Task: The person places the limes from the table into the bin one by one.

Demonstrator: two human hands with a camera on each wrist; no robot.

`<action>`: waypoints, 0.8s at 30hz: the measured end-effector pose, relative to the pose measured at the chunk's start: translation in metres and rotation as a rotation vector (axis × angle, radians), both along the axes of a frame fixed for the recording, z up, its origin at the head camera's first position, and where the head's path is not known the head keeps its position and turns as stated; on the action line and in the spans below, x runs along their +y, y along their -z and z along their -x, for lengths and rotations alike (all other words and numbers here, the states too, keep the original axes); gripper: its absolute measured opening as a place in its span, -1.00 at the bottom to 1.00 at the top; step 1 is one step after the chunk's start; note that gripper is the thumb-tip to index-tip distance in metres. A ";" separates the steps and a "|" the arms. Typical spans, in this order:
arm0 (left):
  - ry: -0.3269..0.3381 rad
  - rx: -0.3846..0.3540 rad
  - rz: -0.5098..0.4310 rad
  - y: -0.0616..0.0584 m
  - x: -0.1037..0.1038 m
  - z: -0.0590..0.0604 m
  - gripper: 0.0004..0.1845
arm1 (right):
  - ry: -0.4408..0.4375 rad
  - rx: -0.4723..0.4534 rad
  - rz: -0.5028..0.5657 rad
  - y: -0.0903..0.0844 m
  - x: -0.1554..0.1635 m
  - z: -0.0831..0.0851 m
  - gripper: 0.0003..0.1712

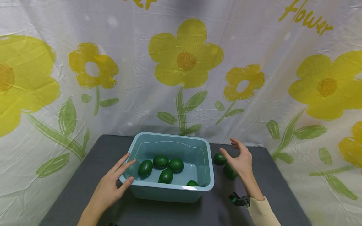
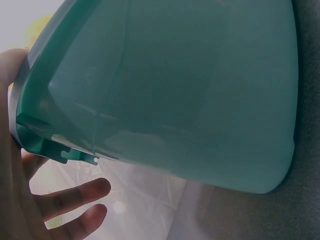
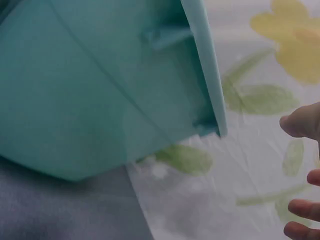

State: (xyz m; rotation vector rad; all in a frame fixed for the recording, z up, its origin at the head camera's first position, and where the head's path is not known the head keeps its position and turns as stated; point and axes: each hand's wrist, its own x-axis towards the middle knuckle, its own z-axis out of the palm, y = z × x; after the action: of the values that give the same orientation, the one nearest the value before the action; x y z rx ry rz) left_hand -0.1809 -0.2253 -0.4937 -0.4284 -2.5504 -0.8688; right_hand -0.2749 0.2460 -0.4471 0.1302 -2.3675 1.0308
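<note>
hands at the tub of green eggs

left hand (image 1: 108, 185) at the near left corner of the light blue plastic tub (image 1: 207, 169), fingers straight and spread, thumb touching the rim, gripping nothing. tub in the middle of the dark grey soft-looking table mat (image 1: 79, 175), with five shiny dark green egg-shaped fruits (image 1: 160, 161) inside. smooth, stiff walls, rounded corners, likely light; best held under the rim lip on both sides. two more green egg-shaped fruits (image 1: 219, 158) on the mat just right of the tub. probably hard and slippery, easy to roll. right hand (image 1: 240, 160) above them, fingers loosely bent and apart, holding nothing. behind, crinkly white cloth with yellow flowers (image 1: 185, 56).
</note>
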 end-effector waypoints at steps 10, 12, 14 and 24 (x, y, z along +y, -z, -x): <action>-0.003 0.019 0.006 0.000 0.000 0.000 -0.42 | 0.096 -0.154 0.031 0.023 0.030 0.006 -0.25; -0.005 0.019 0.009 0.001 0.000 0.000 -0.42 | 0.109 -0.198 0.030 0.028 0.035 0.006 -0.22; -0.006 0.014 0.011 0.001 0.000 0.000 -0.42 | 0.115 -0.243 0.022 0.033 0.040 0.005 -0.19; -0.007 0.009 0.013 -0.001 0.000 0.000 -0.42 | 0.162 -0.396 -0.093 0.066 0.054 0.003 0.02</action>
State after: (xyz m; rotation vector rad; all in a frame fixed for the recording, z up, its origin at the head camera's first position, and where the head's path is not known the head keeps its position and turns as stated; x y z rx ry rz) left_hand -0.1808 -0.2249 -0.4924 -0.4252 -2.5493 -0.8469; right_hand -0.2778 0.3003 -0.5131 -0.2507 -2.7274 0.9359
